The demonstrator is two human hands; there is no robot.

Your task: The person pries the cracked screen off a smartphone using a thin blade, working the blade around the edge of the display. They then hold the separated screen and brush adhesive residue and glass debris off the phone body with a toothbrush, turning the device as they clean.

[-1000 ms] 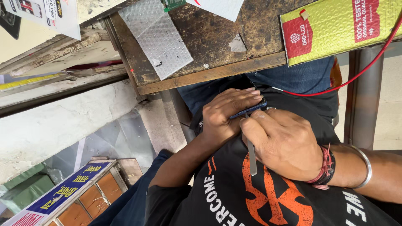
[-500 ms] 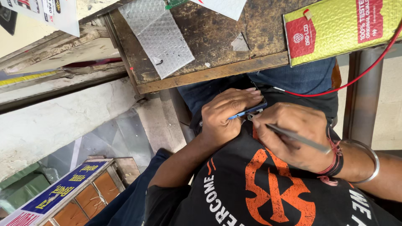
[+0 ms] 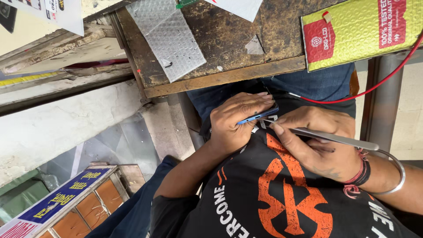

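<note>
Worn and scratched, the brown wooden desk (image 3: 229,44) fills the top of the frame. On it, at the upper left, lies a silver bubble-wrap sheet (image 3: 169,37), and at the upper right a yellow-green padded packet (image 3: 365,33) with a red label. A red wire (image 3: 374,86) runs down from the right edge below the packet. At the lower left sits a box with a blue strip (image 3: 61,200).

Only the head view shows this. Just below the desk edge, in the middle of the frame, the left hand (image 3: 233,121) is curled around a thin blue phone (image 3: 257,116), seen edge-on, and grips it tight. The right hand (image 3: 319,143) pinches a pair of thin metal tweezers (image 3: 326,137), and their tip sits right at the phone's edge.

To do this well, I think the left hand should hold the phone very still against the black shirt (image 3: 282,198). The tweezers should move slowly, with a light push only, so the tip does not slip or scratch. I cannot tell which small part the tip touches.
</note>
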